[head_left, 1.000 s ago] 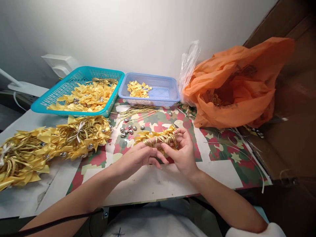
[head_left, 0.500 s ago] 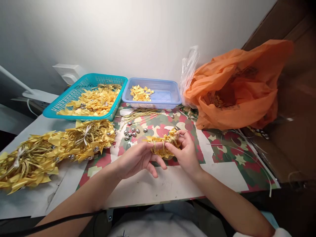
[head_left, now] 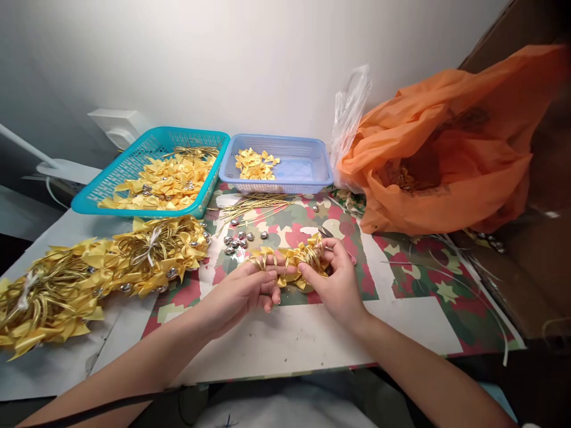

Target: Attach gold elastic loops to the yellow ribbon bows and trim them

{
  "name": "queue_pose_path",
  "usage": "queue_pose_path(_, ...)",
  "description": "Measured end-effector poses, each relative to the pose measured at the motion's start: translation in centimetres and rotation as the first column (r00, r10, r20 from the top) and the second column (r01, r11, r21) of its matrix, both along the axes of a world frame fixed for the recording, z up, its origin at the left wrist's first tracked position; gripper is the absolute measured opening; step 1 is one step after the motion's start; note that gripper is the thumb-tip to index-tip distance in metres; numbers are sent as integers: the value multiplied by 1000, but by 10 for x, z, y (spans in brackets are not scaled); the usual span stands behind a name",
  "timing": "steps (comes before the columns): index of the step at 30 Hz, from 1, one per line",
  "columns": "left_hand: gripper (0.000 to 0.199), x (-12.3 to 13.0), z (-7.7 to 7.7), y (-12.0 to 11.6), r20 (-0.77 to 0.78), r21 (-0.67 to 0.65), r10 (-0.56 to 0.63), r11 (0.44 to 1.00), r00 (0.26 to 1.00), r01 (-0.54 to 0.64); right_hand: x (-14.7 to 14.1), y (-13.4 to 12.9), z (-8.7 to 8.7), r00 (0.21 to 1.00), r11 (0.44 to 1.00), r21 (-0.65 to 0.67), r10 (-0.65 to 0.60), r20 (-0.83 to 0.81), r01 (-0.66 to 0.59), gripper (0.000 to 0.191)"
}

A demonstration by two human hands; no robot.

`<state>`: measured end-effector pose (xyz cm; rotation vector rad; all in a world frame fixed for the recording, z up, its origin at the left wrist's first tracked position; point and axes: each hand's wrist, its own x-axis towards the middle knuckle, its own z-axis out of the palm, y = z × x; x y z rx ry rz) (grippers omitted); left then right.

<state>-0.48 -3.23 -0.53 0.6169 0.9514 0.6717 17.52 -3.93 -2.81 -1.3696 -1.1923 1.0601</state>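
Below the pale wall [head_left: 267,71], camouflage-patterned sheeting [head_left: 414,270] spreads under the yellow bows [head_left: 292,254].

Camouflage-and-white tabletop [head_left: 285,339] with teal basket [head_left: 178,212], blue basket [head_left: 303,169], gold cords [head_left: 252,205], silver bells [head_left: 242,235], tied yellow bundles [head_left: 129,261]

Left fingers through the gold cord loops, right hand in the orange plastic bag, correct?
Not quite: the head view shows the right hand holding the yellow bows, outside the orange plastic bag. The left hand does have fingers through the gold cord loops.
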Motion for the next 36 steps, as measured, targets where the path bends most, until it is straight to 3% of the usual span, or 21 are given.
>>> queue_pose_path(6,17,-9,6,-7,-32,-67,16,998,999,-18,1,-2,-2,998,1000,-22,-8,61,9,31)
queue_pose_path(11,36,-27,12,-8,-191,-27,-187,982,964,185,4,0,-3,998,1000,-21,1,65,1,31)
queue_pose_path(15,33,-34,20,-7,-474,118,-266,925,839,360,4,0,-5,997,1000,-1,-6,74,6,32)
queue_pose_path(19,28,-36,25,-9,-708,248,-175,846,684,472,4,0,-6,999,1000,-12,-3,47,4,32)
queue_pose_path(23,24,-39,28,-13,-794,371,-32,765,607,526,3,0,-3,999,1000,-24,4,38,-3,32)
queue_pose_path(27,33,-42,28,-13,-799,441,24,702,601,559,4,1,-3,999,1000,-23,12,47,-11,31)
queue_pose_path(29,34,-43,28,-11,-789,467,52,698,612,543,4,1,-4,999,1000,-22,10,52,-9,31)
queue_pose_path(36,24,-41,13,-9,-672,457,70,823,737,338,4,1,-5,999,999,-43,13,37,-12,33)
